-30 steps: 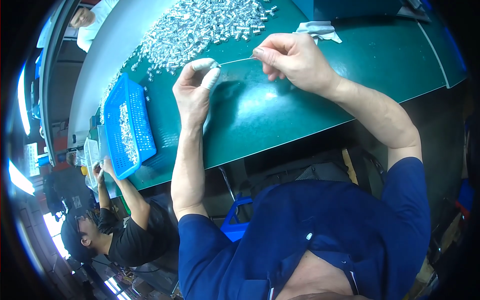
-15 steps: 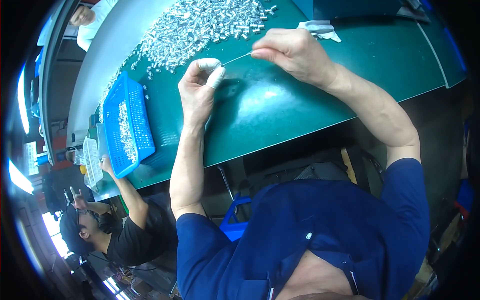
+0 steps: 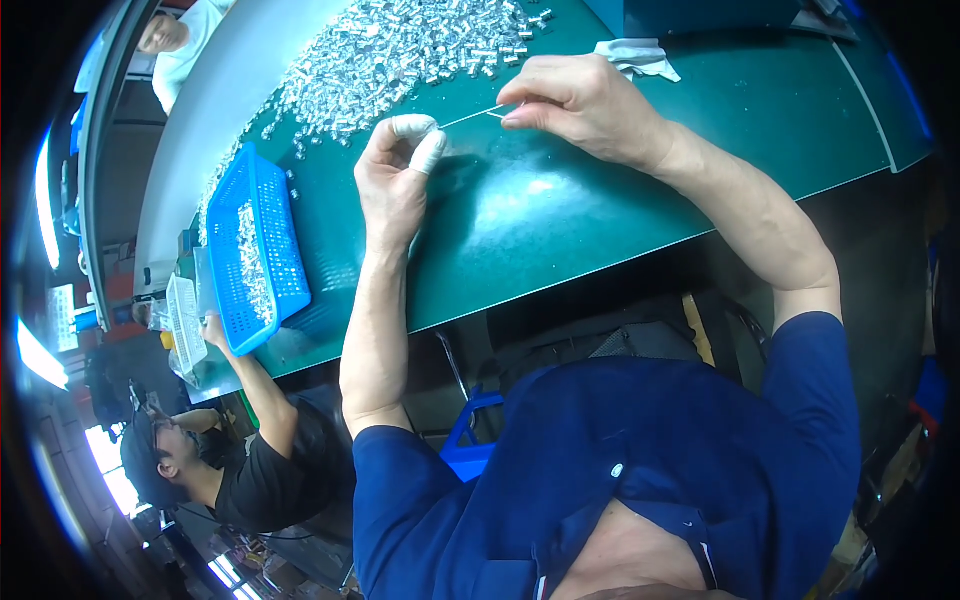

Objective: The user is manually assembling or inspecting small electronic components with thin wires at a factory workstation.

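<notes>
My left hand has white covers on its thumb and forefinger, and their tips are pinched together. A thin pale strand stretches from this pinch to my right hand, whose thumb and forefinger close on its other end. Whether the strand is thread, wire or a thin rod, I cannot make out. Anything small inside the left pinch is hidden by the fingertips. Both hands are raised over the green tabletop. Beyond them lies a large heap of small silvery metal parts.
A blue plastic basket holding metal parts stands at left, beside a white basket. A crumpled white cloth lies behind my right hand. A co-worker in black sits at left; another person is at the far left.
My right hand has shifted slightly left, and the strand between the hands looks a little shorter. My left hand has hardly moved. The co-worker's raised hand has moved toward their head.
</notes>
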`<act>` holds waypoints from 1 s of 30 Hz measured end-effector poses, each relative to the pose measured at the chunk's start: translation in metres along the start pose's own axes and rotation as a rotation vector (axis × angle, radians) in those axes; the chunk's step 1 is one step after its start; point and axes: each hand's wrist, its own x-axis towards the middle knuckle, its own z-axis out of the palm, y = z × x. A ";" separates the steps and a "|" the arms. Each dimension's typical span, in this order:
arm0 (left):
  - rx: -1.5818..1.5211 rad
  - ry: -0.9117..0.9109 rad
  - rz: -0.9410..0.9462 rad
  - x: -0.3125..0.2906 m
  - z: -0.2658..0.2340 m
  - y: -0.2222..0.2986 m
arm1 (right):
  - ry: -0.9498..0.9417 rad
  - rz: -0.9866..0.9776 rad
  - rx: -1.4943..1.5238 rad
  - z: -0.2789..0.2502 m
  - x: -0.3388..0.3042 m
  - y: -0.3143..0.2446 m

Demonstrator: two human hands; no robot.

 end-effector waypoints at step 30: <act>-0.057 -0.099 -0.059 -0.002 0.000 0.005 | -0.079 -0.101 -0.058 -0.001 0.000 -0.002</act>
